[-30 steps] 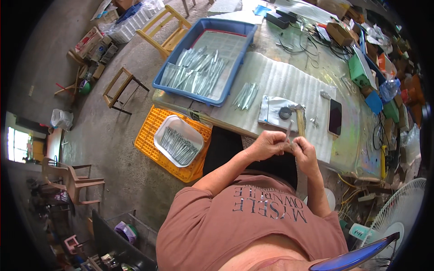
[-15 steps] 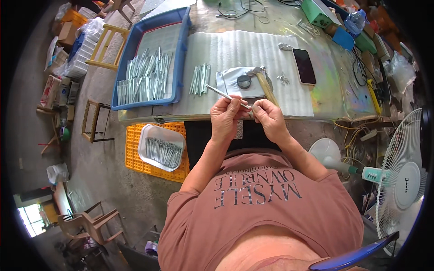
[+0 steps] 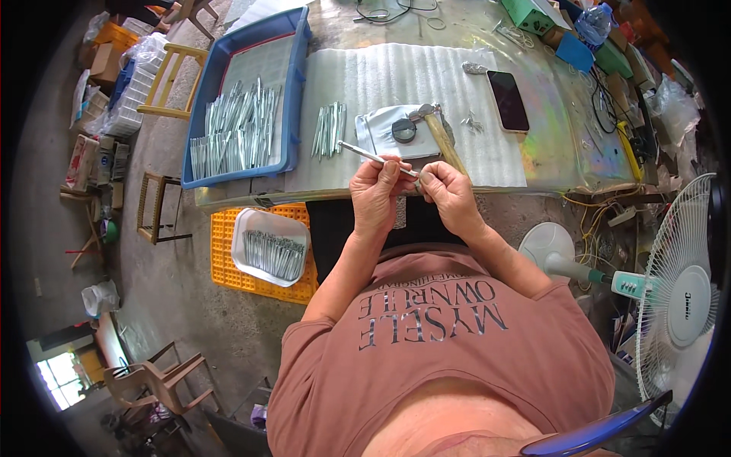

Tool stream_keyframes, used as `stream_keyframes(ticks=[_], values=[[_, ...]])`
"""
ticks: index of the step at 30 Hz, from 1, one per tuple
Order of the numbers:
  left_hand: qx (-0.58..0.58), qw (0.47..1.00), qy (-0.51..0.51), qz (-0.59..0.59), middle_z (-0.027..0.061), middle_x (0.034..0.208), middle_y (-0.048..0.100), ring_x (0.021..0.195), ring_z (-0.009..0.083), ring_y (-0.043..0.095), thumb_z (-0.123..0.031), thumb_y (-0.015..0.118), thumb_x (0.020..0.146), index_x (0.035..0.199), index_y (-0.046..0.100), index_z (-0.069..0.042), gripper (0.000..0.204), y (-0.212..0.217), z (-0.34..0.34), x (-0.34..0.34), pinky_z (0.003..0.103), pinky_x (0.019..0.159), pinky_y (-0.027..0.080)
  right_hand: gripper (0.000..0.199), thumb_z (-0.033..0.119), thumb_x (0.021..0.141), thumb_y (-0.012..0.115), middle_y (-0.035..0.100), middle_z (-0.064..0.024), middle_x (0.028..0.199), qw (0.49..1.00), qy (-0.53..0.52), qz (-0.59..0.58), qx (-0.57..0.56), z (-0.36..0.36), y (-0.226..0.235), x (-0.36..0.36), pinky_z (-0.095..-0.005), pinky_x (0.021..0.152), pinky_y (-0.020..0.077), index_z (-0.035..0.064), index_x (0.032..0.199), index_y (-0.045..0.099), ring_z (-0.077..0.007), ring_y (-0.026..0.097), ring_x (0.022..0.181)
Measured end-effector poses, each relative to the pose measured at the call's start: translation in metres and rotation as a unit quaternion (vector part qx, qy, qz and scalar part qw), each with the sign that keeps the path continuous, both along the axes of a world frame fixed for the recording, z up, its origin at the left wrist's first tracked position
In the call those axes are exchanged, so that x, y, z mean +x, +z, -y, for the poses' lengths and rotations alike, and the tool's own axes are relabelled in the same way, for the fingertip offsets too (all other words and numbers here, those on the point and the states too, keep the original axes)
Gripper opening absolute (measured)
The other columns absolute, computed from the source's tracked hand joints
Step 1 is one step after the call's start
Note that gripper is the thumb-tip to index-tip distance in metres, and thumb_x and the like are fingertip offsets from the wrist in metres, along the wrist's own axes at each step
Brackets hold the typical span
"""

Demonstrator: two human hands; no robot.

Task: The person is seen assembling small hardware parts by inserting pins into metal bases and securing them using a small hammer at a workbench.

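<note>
A thin, silvery metal rod [image 3: 373, 158], straight and slender, is pinched at its near end between the fingers [image 3: 396, 169] of both hands, slanting up-left above the near edge of the surface [image 3: 533, 164].

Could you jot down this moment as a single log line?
left hand: holds thin metal rod | right hand: fingers at rod's near end | hammer on table beside | blue tray of rods to left

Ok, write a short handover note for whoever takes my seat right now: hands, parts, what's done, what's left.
Left hand: grips a thin metal rod, tip pointing up-left.
Right hand: pinches the rod's near end.
Parts: loose rods in the blue tray, a small bundle on the foam mat, hammer beside the hands.
Done, apparently: rods in the white tub on the floor.
Left: the tray, still well filled.
</note>
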State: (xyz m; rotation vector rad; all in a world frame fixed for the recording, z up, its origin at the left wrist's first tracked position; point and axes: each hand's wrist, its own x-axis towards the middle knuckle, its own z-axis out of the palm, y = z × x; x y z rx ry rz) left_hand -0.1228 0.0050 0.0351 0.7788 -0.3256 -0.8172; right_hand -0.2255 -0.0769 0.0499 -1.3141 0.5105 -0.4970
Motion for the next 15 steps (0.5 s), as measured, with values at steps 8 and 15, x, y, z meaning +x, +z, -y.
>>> stream_keyframes(ticks=[8,15], values=[[-0.007,0.999,0.028,0.020,0.0092,0.080,0.060,0.068,0.0139,0.056,-0.012,0.056,0.081,0.088,0.055,-0.003,0.011,-0.0031,0.0008,-0.0061,0.022,0.058,0.044,0.013,0.014,0.087,0.046,0.043,0.0045,0.063,0.999,-0.006,0.037,0.038,-0.0040,-0.0033,0.0022,-0.0163,0.048,0.0314,0.0029,0.081,0.050,-0.0021,0.037,0.055],[0.005,0.993,0.070,0.100,0.0101,0.079,0.060,0.068,0.0144,0.057,-0.009,0.056,0.081,0.087,0.055,-0.001,0.011,0.0031,0.0021,-0.0070,0.023,0.059,0.045,0.016,0.016,0.087,0.048,0.045,0.0017,0.064,0.994,0.007,0.044,0.104,-0.0007,-0.0040,0.0046,-0.0169,0.050,0.0329,0.0016,0.081,0.050,-0.0042,0.038,0.055]])
